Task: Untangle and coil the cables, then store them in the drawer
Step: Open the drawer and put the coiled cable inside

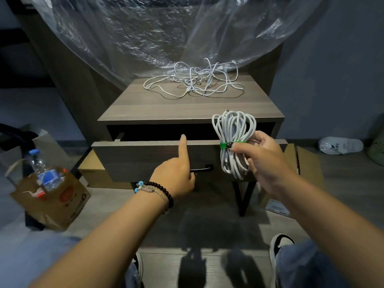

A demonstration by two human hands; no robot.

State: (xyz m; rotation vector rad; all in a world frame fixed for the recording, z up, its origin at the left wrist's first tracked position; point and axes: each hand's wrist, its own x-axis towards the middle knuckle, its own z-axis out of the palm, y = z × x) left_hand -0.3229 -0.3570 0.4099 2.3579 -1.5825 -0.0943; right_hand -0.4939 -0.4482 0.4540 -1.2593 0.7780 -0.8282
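While one coil is bound and ready, the storing step is in hand: the right hand (264,161) grips a single coiled cable (233,142), its fingers and thumb curled round the bundle at a green tie (232,144), and holds it just in front of the right end of the drawer (145,159), not yet inside. The left hand (176,171) is in front of the drawer face with its forefinger straight, the tip at the top edge of the drawer front, and the other fingers curled in, holding nothing; whether the tip touches the wood I cannot tell. Below that hand sits one dark handle (204,169) on the drawer face. The drawer is pulled part way out of the nightstand (187,109), leaving a dark gap behind its front. My judgement is that the next move calls for lifting the coil over the drawer's front edge and lowering it into that gap, perhaps after drawing the drawer out further for room. Beyond the drawer, at the back of the nightstand's top, lies one tangled heap of white cables (195,82); how many cables are in it cannot be counted, and they are not yet untangled. Behind the heap hangs a clear plastic sheet (155,32). Left of the drawer, on the floor, one paper bag (54,200) holds one water bottle (44,169).
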